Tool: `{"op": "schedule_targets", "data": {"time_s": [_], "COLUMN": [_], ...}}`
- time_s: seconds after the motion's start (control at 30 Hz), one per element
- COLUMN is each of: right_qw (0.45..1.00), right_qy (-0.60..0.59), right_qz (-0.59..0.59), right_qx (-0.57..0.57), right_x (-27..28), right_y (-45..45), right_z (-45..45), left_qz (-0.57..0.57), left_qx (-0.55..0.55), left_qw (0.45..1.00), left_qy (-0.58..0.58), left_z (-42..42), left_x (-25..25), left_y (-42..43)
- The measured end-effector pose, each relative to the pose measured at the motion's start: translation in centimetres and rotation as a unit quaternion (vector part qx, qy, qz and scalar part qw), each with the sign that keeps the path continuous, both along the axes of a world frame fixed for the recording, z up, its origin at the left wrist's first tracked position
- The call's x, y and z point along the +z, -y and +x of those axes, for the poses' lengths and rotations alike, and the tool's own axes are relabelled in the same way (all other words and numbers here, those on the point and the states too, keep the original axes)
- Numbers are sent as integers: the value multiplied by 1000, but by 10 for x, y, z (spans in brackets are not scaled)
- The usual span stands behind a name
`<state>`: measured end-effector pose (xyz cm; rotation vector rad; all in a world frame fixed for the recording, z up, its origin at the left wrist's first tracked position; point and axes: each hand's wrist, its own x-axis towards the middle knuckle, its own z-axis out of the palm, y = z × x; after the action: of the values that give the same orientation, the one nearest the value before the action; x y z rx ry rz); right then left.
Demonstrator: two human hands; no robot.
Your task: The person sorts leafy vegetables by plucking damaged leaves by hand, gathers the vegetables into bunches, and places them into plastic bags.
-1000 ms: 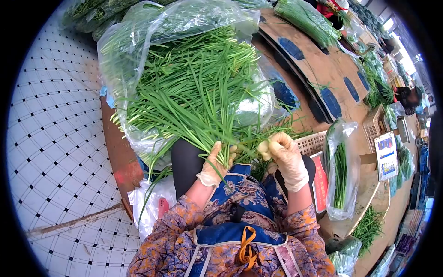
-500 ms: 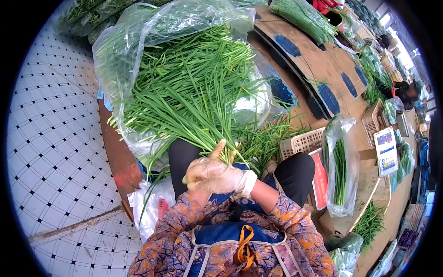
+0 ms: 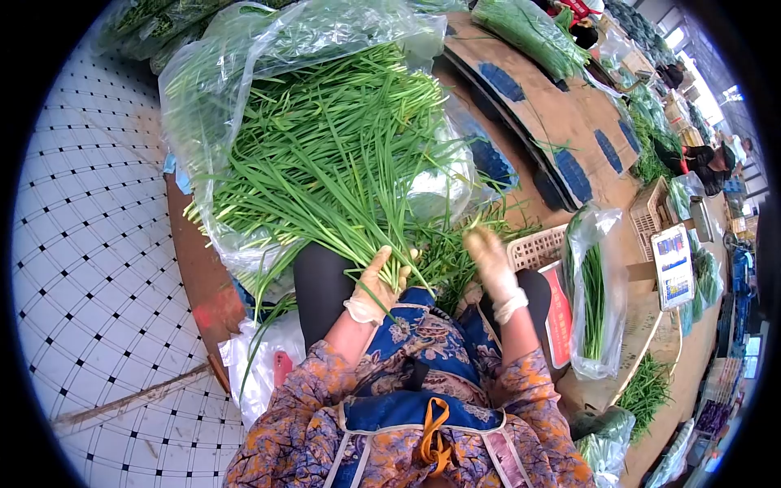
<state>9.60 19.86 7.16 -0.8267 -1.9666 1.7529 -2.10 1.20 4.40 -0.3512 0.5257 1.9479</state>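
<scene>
My gloved left hand [image 3: 374,286] is closed around the lower ends of a bunch of garlic chives [image 3: 346,213], whose long leaves fan out up and to the left. Beyond it, a big heap of garlic chives [image 3: 325,114] fills an opened clear plastic bag [image 3: 199,106]. Off to the right, my gloved right hand [image 3: 486,259] hangs over loose chive scraps [image 3: 451,264] by my lap. Motion smears its fingers, so whether they hold anything does not show.
A beige plastic basket [image 3: 533,248] and a bagged bundle of chives [image 3: 595,301] stand at my right. Behind them is a digital scale display [image 3: 674,264]. Flattened cardboard [image 3: 561,106] lies beyond. Tiled floor [image 3: 106,244] spreads out on the left. Other people are at the far right.
My right hand has left my left hand and moved right, over the chive scraps. The left hand keeps its grip on the bunch, nearly in place.
</scene>
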Motion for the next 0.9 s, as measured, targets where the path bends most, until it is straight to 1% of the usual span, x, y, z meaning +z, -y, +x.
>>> {"op": "schedule_targets", "data": {"time_s": [0.03,0.07,0.1,0.13,0.2,0.23,0.27,0.3,0.33,0.37,0.4,0.43,0.47,0.53,0.57,0.6,0.63,0.67,0.7,0.73,0.8,0.83,0.87,0.9], "right_qw": [993,977,965,933,953,953,961,931,890,873,853,884,884,904,909,904,942,964,970,971,967,924,892,902], "right_qy": [81,106,120,223,187,186,134,77,52,101,149,112,112,35,40,67,116,164,166,166,112,171,242,245], "right_qz": [68,62,76,77,-86,-87,108,298,393,419,443,400,400,375,351,359,245,126,117,119,67,10,-123,-134], "right_qx": [46,171,222,273,223,223,215,197,224,228,232,215,215,201,221,222,196,166,131,127,221,342,362,331], "right_x": [0,-13,-11,-7,-10,-3,6,12,8,6,12,11,11,12,15,13,16,18,20,23,29,25,18,23], "right_y": [19,27,41,44,59,65,70,76,81,88,95,98,98,90,81,70,61,56,55,56,68,70,78,83], "right_z": [5,10,10,7,7,1,-6,-13,-20,-19,-18,-14,-9,5,12,18,21,22,20,18,10,6,5,6], "left_qz": [-2,-6,-6,-8,-2,-20,-19,-3,13,5,6,-8,-23,-61,-48,-35,-35,-16,3,6,12,13,13,11], "left_qx": [2,4,3,2,-11,-27,-28,-59,-90,-64,-66,-57,-46,3,3,1,1,-8,-19,-23,-20,-32,-32,-33], "left_qw": [1000,1000,1000,1000,1000,999,998,993,982,989,989,991,993,995,997,998,998,999,1000,1000,1000,999,999,999], "left_qy": [2,4,3,2,-5,-43,-44,-107,-168,-132,-134,-119,-102,-80,-62,-45,-45,-31,-18,-19,-16,-16,-18,-21], "left_z": [1,1,0,0,2,4,9,14,20,22,21,19,18,14,13,11,9,8,8,7,6,5,4,3], "left_x": [2,3,2,1,2,0,-2,0,1,-36,-35,-34,-32,-24,-20,-14,-10,-8,-6,-7,-9,-7,-10,-13], "left_y": [1,3,3,5,8,11,11,10,9,3,4,8,11,15,17,18,18,17,16,15,14,13,12,15]}}
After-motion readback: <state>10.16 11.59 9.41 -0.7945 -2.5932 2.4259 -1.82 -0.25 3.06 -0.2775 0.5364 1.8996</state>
